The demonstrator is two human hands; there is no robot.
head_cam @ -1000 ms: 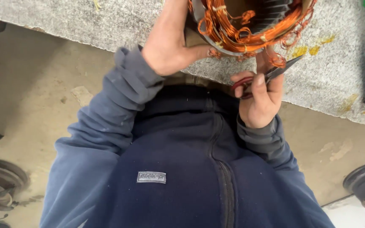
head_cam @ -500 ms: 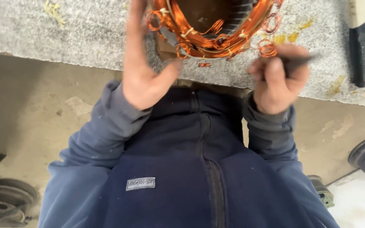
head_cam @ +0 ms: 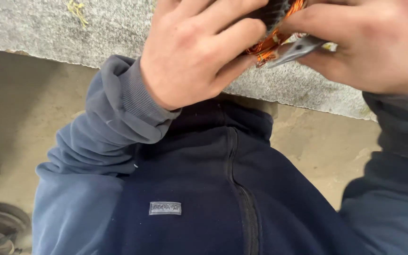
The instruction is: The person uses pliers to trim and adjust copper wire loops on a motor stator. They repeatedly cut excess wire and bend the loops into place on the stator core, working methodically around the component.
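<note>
My left hand (head_cam: 199,52) curled, fingers wrapped round dark stator with copper winding (head_cam: 272,28) — held over grey table (head_cam: 48,28) edge. My right hand (head_cam: 369,42) pinching grey metal tool (head_cam: 293,51), tip against orange wire — wrists bent inward.

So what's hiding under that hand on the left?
Under the left hand peeks orange copper wire on a dark round part. The fingers cover most of it; the grey slab lies below.
</note>
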